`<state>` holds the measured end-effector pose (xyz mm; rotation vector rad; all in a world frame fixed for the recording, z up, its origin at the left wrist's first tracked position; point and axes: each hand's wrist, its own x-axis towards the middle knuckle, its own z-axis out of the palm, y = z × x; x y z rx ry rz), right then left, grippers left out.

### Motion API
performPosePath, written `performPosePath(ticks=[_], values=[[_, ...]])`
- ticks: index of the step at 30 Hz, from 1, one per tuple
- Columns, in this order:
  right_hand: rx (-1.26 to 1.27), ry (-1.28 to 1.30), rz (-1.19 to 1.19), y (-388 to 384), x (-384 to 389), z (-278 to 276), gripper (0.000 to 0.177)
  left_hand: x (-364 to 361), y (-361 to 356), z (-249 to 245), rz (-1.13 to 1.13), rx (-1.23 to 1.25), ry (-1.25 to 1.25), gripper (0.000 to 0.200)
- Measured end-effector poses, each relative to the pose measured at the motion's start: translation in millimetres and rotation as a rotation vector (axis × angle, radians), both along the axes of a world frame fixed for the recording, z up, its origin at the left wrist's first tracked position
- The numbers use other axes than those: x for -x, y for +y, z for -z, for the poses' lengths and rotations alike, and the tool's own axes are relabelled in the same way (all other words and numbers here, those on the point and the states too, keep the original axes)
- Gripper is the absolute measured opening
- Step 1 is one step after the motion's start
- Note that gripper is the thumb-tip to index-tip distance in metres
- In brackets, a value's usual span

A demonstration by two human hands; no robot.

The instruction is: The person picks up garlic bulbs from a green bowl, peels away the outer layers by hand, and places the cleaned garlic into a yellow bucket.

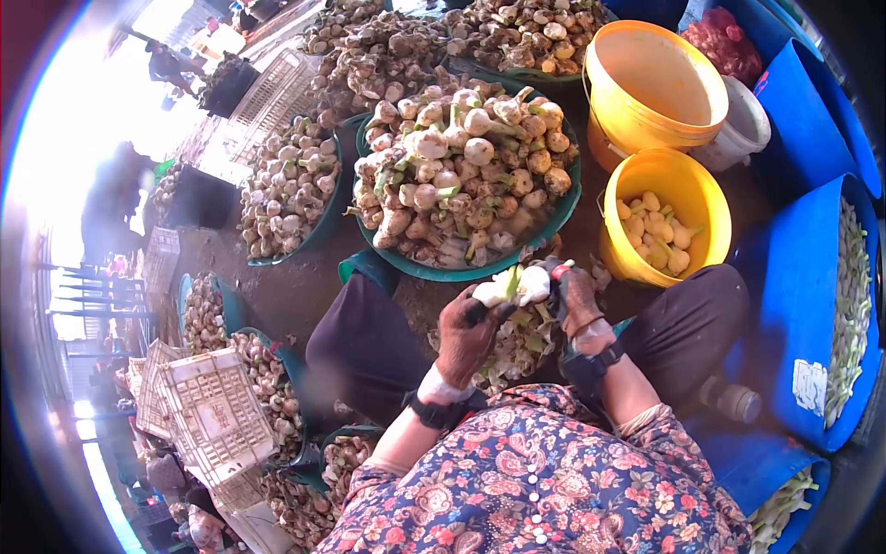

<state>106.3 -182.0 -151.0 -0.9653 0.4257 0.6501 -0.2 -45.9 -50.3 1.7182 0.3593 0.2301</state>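
My left hand (pixel 466 337), in a dark-tipped glove, is closed on a white garlic bulb (pixel 532 285) with a green stem, held over my lap. On the bulb's other side, my right hand (pixel 580 300) has its fingers closed against it. A small red thing (pixel 560 270) shows at my right thumb; what it is I cannot make out. Loose peelings (pixel 517 351) lie below my hands. Just beyond them, a green tub (pixel 443 274) is heaped with unpeeled garlic (pixel 461 171). Cleaned pale bulbs (pixel 657 231) lie in a yellow bucket (pixel 715 208) to the right.
Another yellow bucket (pixel 604 55) stands behind the first, beside a white bucket (pixel 746 125). Blue containers (pixel 784 295) line the right side. More garlic-filled tubs (pixel 291 185) stand at the left and back, with plastic crates (pixel 217 415) stacked at lower left. A person (pixel 171 65) is far off.
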Motion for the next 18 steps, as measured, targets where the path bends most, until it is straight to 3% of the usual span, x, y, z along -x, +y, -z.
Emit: performPosePath(ticks=[3,4,5,7,8,9,11,13,14,17,18], values=[[-0.045,0.192,-0.052,-21,-11,4,0.019,18,9,-33,0.045,0.278,0.026,0.022],[-0.089,0.222,-0.043,-22,-11,4,0.019,14,27,-42,0.34,-0.12,0.04,0.024],[-0.134,0.252,-0.037,-20,-10,3,0.02,14,37,-38,0.483,-0.179,0.328,0.034],[-0.188,0.247,-0.048,-13,-9,1,0.021,10,39,-31,0.705,-0.799,0.584,0.05],[-0.191,0.218,-0.057,-12,-8,2,0.021,8,34,-19,0.495,-0.812,0.576,0.061],[-0.19,0.194,-0.061,-12,-5,0,0.021,-4,26,-29,0.36,-0.637,0.617,0.056],[-0.014,0.036,-0.012,-3,3,-6,0.021,-18,14,-8,0.212,-0.653,0.575,0.05],[0.17,-0.223,-0.002,4,12,-18,0.023,-32,-2,2,0.233,-0.579,0.592,0.055],[0.219,-0.264,0.001,7,16,-30,0.027,-33,-8,16,0.088,-0.439,0.562,0.047],[0.012,-0.06,-0.196,-4,6,-10,0.028,-32,-2,31,-0.009,0.428,0.355,0.034],[-0.191,0.194,-0.166,2,3,4,0.027,-25,0,20,0.018,0.691,0.247,0.026]])
